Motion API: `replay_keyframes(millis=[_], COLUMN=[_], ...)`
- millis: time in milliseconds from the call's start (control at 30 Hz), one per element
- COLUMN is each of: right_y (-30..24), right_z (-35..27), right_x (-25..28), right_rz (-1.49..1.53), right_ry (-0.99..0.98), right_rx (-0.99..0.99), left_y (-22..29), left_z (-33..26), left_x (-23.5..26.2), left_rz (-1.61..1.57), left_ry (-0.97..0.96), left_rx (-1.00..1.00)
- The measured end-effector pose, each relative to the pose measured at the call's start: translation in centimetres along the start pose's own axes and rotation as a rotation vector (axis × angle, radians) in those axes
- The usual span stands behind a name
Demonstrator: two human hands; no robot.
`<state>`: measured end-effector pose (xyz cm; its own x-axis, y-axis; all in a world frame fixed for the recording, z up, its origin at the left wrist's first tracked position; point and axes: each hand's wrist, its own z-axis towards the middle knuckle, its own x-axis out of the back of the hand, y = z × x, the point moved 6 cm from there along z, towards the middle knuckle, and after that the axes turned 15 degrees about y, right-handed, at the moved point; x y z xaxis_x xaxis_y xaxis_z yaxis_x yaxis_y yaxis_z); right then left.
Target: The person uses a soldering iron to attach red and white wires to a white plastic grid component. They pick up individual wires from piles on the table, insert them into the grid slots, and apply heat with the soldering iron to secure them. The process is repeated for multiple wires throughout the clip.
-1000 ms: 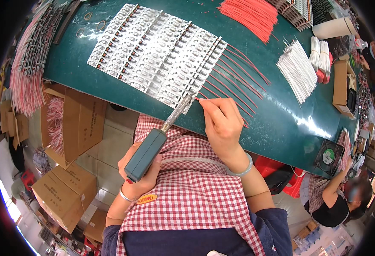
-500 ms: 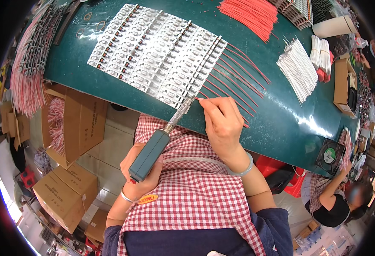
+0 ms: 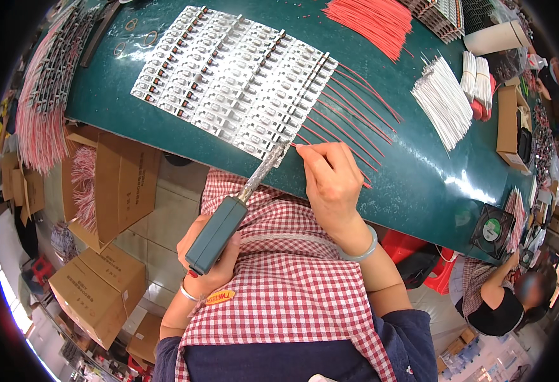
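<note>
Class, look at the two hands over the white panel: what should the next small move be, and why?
Probably hold the right hand steady: it pinches a red wire at the edge of the white panel, right beside the tip of the green-handled tool in the left hand. A shift could misplace the wire; contact is too small to judge.

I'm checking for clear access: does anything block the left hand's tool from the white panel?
Nothing visible does: the left hand holds the tool, its tip at the panel; the right hand is right of that tip.
</note>
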<state>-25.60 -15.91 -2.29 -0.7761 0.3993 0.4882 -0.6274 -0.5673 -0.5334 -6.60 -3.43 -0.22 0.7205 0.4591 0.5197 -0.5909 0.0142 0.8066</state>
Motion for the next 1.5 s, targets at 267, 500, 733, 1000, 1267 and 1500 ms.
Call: replay_keyframes(millis=[267, 500, 733, 1000, 1267, 1500], right_y=[-0.4, -0.7, -0.8, -0.9, -0.8, 6.8], right_z=[0.3, -0.4, -0.3, -0.4, 0.2, 10.9], right_x=[0.6, 0.4, 0.4, 0.2, 0.4, 0.5], right_rz=[0.026, 0.053, 0.037, 0.006, 0.019, -0.141], right_ry=[0.059, 0.033, 0.009, -0.003, -0.055, 0.011], right_rx=[0.032, -0.019, -0.003, 0.005, -0.007, 0.095], left_y=[0.2, 0.7, 0.6, -0.5, -2.1, -3.5], left_z=[-0.1, -0.1, -0.2, -1.1, -2.2, -3.0], left_x=[0.2, 0.3, 0.0, 0.3, 1.1, 1.1], left_rz=[-0.03, -0.031, -0.026, -0.005, 0.027, -0.041], left_ry=[0.033, 0.024, 0.018, 0.035, 0.062, 0.136], left_rx=[-0.009, -0.03, 0.025, 0.038, 0.034, 0.205])
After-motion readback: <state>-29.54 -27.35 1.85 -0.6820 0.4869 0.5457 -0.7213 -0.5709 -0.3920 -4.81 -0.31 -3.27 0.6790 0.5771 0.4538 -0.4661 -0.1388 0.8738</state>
